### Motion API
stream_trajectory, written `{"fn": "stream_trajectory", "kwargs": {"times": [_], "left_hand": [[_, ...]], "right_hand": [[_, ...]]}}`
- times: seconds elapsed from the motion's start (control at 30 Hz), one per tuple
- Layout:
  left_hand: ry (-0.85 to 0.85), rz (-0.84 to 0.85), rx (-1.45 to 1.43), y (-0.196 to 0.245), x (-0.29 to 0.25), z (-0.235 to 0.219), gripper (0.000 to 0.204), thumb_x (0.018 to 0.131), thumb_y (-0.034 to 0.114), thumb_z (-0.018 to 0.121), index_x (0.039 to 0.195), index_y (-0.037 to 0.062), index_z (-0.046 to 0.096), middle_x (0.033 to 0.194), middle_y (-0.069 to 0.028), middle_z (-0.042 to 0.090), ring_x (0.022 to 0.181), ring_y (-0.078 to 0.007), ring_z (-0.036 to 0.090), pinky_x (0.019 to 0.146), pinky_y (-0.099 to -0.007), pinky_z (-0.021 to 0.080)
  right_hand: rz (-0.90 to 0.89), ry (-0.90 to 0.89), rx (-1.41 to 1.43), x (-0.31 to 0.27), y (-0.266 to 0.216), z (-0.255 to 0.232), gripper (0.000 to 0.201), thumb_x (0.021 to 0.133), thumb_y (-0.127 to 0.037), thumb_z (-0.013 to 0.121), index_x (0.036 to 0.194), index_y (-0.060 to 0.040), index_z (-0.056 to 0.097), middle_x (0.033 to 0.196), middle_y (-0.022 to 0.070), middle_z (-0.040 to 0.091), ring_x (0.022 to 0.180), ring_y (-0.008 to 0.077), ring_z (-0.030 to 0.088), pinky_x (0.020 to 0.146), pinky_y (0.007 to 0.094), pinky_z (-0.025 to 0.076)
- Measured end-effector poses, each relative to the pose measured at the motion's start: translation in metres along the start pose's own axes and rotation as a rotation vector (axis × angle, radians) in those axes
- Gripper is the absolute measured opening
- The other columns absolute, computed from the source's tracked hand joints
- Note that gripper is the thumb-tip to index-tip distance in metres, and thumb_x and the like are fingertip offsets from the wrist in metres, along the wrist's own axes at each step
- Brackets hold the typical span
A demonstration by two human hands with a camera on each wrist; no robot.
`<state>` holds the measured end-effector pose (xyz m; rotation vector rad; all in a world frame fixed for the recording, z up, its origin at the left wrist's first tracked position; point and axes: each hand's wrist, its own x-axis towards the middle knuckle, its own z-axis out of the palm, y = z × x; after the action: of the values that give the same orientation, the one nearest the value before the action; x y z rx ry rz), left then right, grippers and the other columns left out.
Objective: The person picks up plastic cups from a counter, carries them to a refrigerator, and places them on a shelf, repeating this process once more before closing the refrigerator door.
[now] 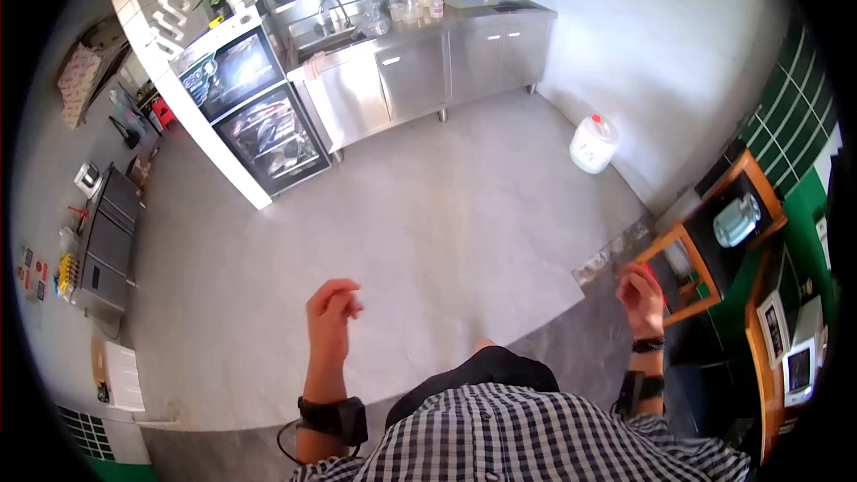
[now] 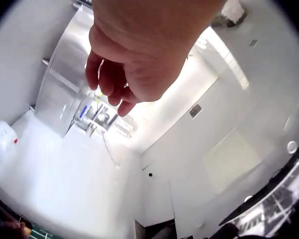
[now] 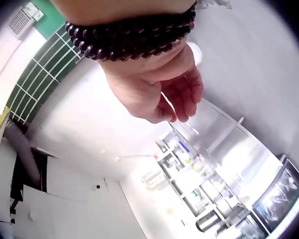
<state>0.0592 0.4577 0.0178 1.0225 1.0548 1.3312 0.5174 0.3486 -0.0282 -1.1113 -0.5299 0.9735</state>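
My left hand is raised in front of me over the grey floor, fingers loosely curled. In the left wrist view the same hand hangs with bent fingers and nothing between them. On the other side, my right hand is held up near a wooden-framed chair, overlapping its edge in the head view. A dark beaded bracelet circles that wrist, and the fingers of the right hand curve loosely around nothing. Both hands are in the air, well apart.
A steel counter with sinks and shelves runs along the far wall. Left of it stands a glass-door cabinet. A white jug with a red cap is on the floor by the right wall. A wooden-edged table is close at right.
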Motion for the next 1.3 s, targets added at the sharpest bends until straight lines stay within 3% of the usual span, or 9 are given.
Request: {"fn": "stream_trajectory", "kwargs": {"times": [0.07,0.23,0.4,0.57,0.67,0.87,1.0,1.17,1.3], "left_hand": [[-0.171,0.048,0.028,-0.008,0.079,0.036,0.013,0.081,0.002,0.045,0.082,0.0022,0.058,0.061,0.0001,0.047,0.054,-0.0082,0.043,0.059,-0.0246,0.042],[-0.199,0.078,0.017,-0.027,0.248,0.097,0.015,0.082,0.001,0.045,0.089,0.0015,0.059,0.073,-0.0047,0.055,0.064,-0.0118,0.051,0.062,-0.0234,0.041],[0.014,-0.023,0.1,-0.021,0.386,0.111,0.025,0.082,0.003,0.046,0.107,0.0036,0.052,0.095,-0.0077,0.058,0.075,-0.0139,0.057,0.07,-0.0249,0.044],[0.107,-0.059,0.062,-0.049,0.529,0.106,0.027,0.081,0.006,0.049,0.108,0.0046,0.051,0.095,-0.0074,0.058,0.079,-0.0135,0.056,0.069,-0.0243,0.044],[0.109,-0.095,0.062,-0.069,0.634,0.107,0.027,0.08,0.006,0.052,0.107,0.0049,0.052,0.095,-0.0074,0.059,0.083,-0.0136,0.055,0.071,-0.024,0.043],[-0.124,0.084,0.089,-0.083,0.873,0.176,0.043,0.075,0.002,0.058,0.117,0.0043,0.047,0.114,-0.0054,0.051,0.102,-0.0174,0.048,0.082,-0.0278,0.041],[-0.232,0.071,0.174,-0.092,1.018,0.244,0.069,0.073,0.009,0.062,0.132,0.0062,0.026,0.134,-0.0118,0.03,0.119,-0.0262,0.034,0.094,-0.0357,0.032],[-0.105,0.023,0.204,-0.154,1.173,0.286,0.088,0.07,0.012,0.067,0.137,0.0118,0.01,0.141,-0.0114,0.016,0.128,-0.0313,0.019,0.097,-0.0413,0.027],[0.099,0.066,0.267,-0.217,1.277,0.32,0.098,0.065,0.011,0.071,0.138,0.0143,0.005,0.141,-0.012,0.015,0.128,-0.0304,0.016,0.098,-0.0442,0.023]], "right_hand": [[-0.026,0.081,0.008,0.057,0.006,-0.021,0.021,0.082,-0.007,0.049,0.1,0.0015,0.053,0.071,0.0048,0.055,0.059,0.0129,0.051,0.054,0.0237,0.043],[-0.055,0.198,0.064,0.258,0.027,0.018,0.022,0.081,-0.006,0.05,0.1,0.0018,0.053,0.072,0.0046,0.055,0.06,0.0116,0.051,0.054,0.0228,0.043],[0.039,-0.259,-0.125,0.47,0.041,0.189,0.022,0.08,-0.009,0.052,0.1,0.0007,0.053,0.074,0.0037,0.055,0.064,0.0106,0.051,0.06,0.0226,0.044],[0.097,-0.743,-0.328,0.631,0.065,0.359,0.023,0.082,-0.014,0.053,0.1,0.0001,0.055,0.076,0.0047,0.057,0.07,0.0107,0.055,0.067,0.0233,0.046],[0.096,-0.798,-0.314,0.72,0.079,0.425,0.02,0.082,-0.011,0.052,0.098,0.0014,0.055,0.076,0.0053,0.057,0.068,0.0114,0.054,0.065,0.0227,0.047],[0.17,-0.588,-0.356,0.901,0.1,0.454,0.027,0.077,-0.012,0.058,0.101,0.0004,0.055,0.078,0.0055,0.059,0.066,0.011,0.055,0.063,0.0238,0.047],[0.114,-0.488,-0.458,1.034,0.097,0.458,0.044,0.075,-0.011,0.061,0.115,-0.0009,0.045,0.081,0.0064,0.058,0.069,0.0121,0.056,0.063,0.0242,0.047],[0.03,-0.549,-0.448,1.225,0.126,0.501,0.078,0.07,-0.007,0.068,0.132,-0.0053,0.021,0.1,0.0118,0.052,0.077,0.0134,0.056,0.07,0.0269,0.049],[-0.013,-0.644,-0.6,1.377,0.17,0.564,0.098,0.063,-0.01,0.075,0.136,-0.0115,0.01,0.12,0.0189,0.04,0.106,0.0234,0.045,0.084,0.0336,0.044]]}}
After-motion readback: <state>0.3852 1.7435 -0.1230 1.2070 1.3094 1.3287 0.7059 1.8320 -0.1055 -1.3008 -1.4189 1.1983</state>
